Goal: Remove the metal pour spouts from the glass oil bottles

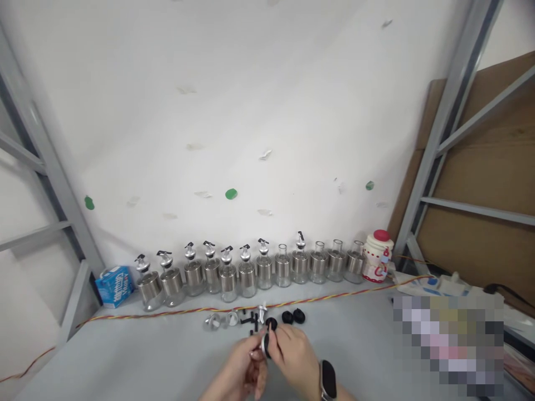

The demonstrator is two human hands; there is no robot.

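Note:
My left hand (247,365) and my right hand (298,353) meet near the table's front. Between their fingertips is a small round pourer cap (264,346), silver on one side and black on the other. Both hands are closed on it; my fingers hide much of the part. Just beyond them lie loose parts: black stopper rings (293,316), small black sticks (247,320), a silver spout (262,312) and clear-and-silver caps (221,319). Another black ring (271,323) lies right at my right fingertips.
Along the wall stands a row of glass bottles (228,278) with steel sleeves, many topped by pourers, several open-necked. A blue carton (115,287) is at left, a white-and-red jar (377,256) at right. A twisted red-yellow wire (175,313) crosses the table. A power strip (434,283) lies right.

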